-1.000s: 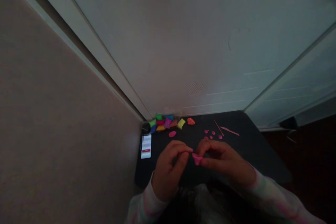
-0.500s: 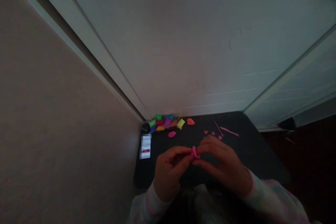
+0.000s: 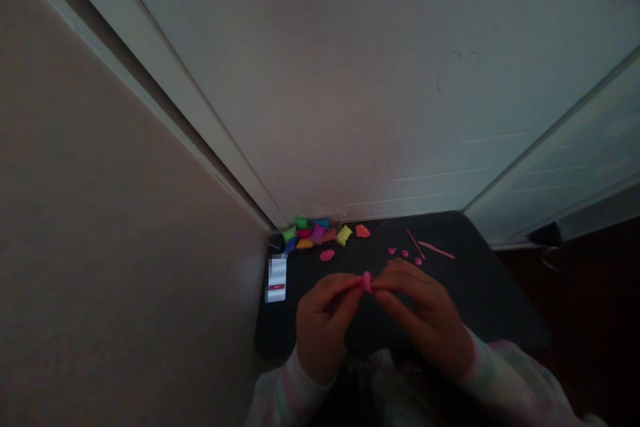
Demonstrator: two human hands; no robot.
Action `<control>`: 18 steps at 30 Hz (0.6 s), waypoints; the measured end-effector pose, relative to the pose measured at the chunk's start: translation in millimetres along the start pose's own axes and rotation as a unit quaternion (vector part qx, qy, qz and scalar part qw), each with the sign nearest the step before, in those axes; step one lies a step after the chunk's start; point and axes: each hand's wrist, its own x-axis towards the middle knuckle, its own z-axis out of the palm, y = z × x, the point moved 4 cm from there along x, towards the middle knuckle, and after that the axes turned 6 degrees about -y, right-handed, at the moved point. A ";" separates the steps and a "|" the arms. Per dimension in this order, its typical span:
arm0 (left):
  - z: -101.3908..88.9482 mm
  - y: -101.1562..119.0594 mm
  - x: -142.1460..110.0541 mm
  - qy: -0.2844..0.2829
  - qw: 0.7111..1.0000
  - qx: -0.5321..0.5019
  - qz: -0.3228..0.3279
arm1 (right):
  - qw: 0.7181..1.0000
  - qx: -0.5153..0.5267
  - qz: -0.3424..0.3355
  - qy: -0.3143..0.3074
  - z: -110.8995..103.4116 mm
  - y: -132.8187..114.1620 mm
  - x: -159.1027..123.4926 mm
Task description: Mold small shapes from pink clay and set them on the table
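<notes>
A small lump of pink modelling clay [image 3: 367, 282] is held in the air above the dark table [image 3: 400, 323]. My left hand [image 3: 325, 320] pinches it from the left between thumb and fingers. From the other side my right hand [image 3: 425, 313] grips it with its fingertips, which partly cover the clay. Just beyond the right hand lie several little pink clay pieces [image 3: 405, 253], one of them partly hidden by that hand. A flat pink clay lump [image 3: 327, 255] rests on the table beyond the left hand.
Coloured clay packets [image 3: 319, 235] are heaped at the back left, with an orange clay lump [image 3: 363, 231] beside them. A lit phone [image 3: 277, 279] lies at the left edge. Two thin pink modelling tools [image 3: 437, 250] lie back right. A white panelled surface [image 3: 320, 147] rises behind the table.
Both hands have risen slightly with the pink clay. My right fingers have closed in on it, and the clay looks rounder and less spread than before.
</notes>
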 end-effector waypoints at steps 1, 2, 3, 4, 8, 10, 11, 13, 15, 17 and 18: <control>-0.2 2.1 -0.4 0.002 1.000 0.018 0.022 | 1.000 0.000 0.006 0.007 0.2 0.1 0.9; -0.2 4.2 -0.9 0.002 0.998 0.034 0.043 | 1.000 -0.002 0.013 0.015 0.5 0.2 1.9; -0.1 6.1 -1.3 0.001 0.997 0.049 0.062 | 0.999 -0.004 0.021 0.024 1.0 0.5 2.9; 0.0 7.7 -1.6 0.000 0.995 0.061 0.077 | 0.999 -0.005 0.027 0.029 1.7 0.7 3.7; -0.1 9.3 -2.5 0.011 0.991 0.083 0.101 | 0.999 0.011 0.031 0.028 4.5 1.3 3.5; -0.4 7.8 -2.9 0.021 0.992 0.085 0.093 | 0.999 0.024 0.033 0.017 5.2 1.6 2.0; -0.7 6.8 -3.1 0.026 0.992 0.086 0.086 | 0.999 0.029 0.034 0.010 5.3 1.8 1.3; -1.3 5.2 -3.5 0.037 0.993 0.090 0.070 | 0.999 0.038 0.034 -0.002 5.4 1.5 0.5; -1.6 5.1 -3.7 0.039 0.992 0.104 0.059 | 0.998 0.045 0.037 0.003 4.3 1.3 0.5; -1.4 7.4 -3.5 0.035 0.989 0.122 0.073 | 0.997 0.047 0.051 0.017 3.4 2.2 1.1; -1.1 9.3 -3.4 0.032 0.987 0.130 0.088 | 0.997 0.048 0.059 0.024 3.4 3.0 1.3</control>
